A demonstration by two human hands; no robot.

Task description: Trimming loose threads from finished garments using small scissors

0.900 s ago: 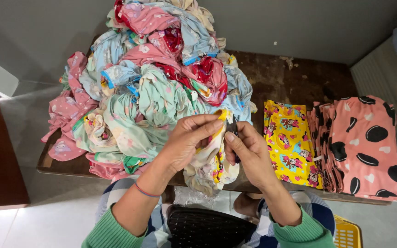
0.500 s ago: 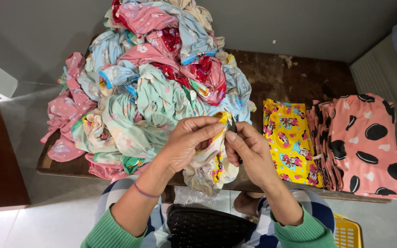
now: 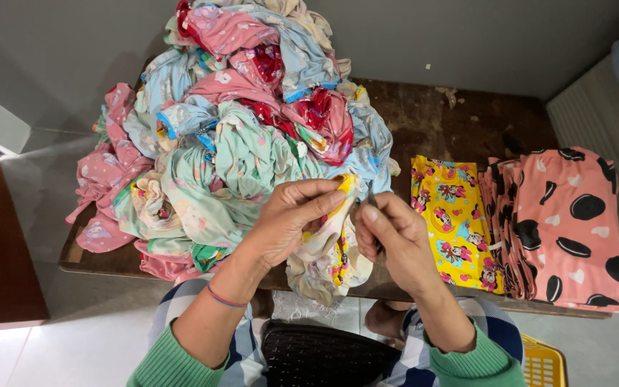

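A dark, worn wooden tabletop is loaded at its left with a tall heap of mixed printed garments. To the right, a yellow cartoon-print stack is laid just beside a pink stack with black spots.

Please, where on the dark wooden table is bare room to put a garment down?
Bare wood shows on the dark wooden table, behind the flat yellow cartoon-print cloth and the pink black-spotted stack, right of the big heap of mixed clothes. The left half and front edge are crowded.
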